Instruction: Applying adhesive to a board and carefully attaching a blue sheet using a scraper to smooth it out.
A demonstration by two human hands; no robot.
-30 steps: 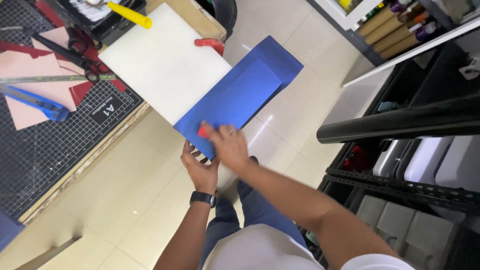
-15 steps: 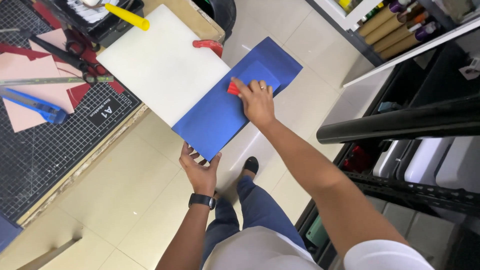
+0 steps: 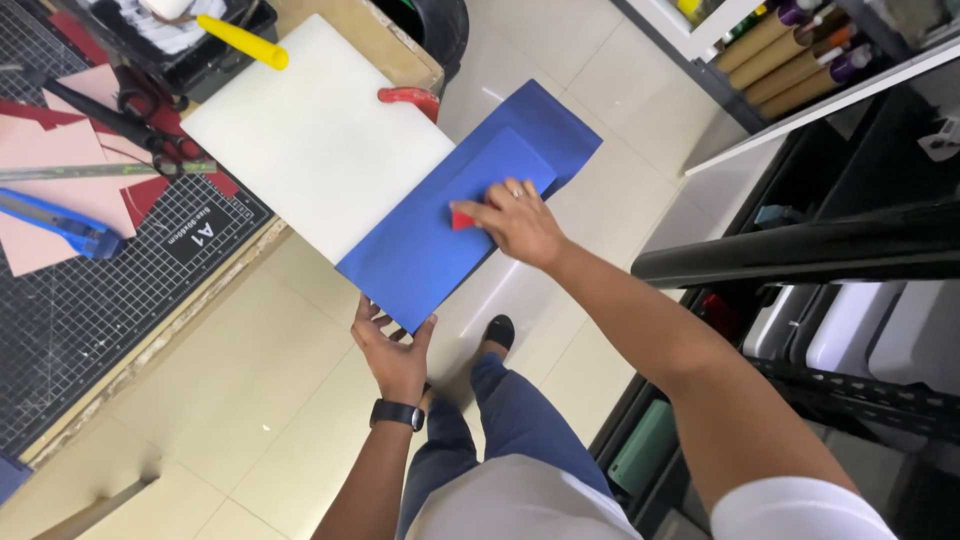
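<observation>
A blue folded sheet [image 3: 440, 240] lies partly over a white board [image 3: 310, 140] and juts out past the table's edge. My left hand [image 3: 392, 352] supports the sheet's near corner from underneath, with a black watch on the wrist. On top of the sheet, my right hand [image 3: 515, 222] presses a small red tool [image 3: 461, 219] flat against the blue surface near its middle.
A black gridded cutting mat [image 3: 90, 290] covers the table at left, with pink paper, a blue utility knife [image 3: 60, 226], scissors, a metal ruler and a yellow tube [image 3: 243, 42]. A red clamp [image 3: 410, 98] sits at the board's far edge. Black shelving and a rail stand on the right.
My right hand slid the red tool up the blue sheet from its near end, then came back slightly toward the middle. My left hand kept holding the near corner.
</observation>
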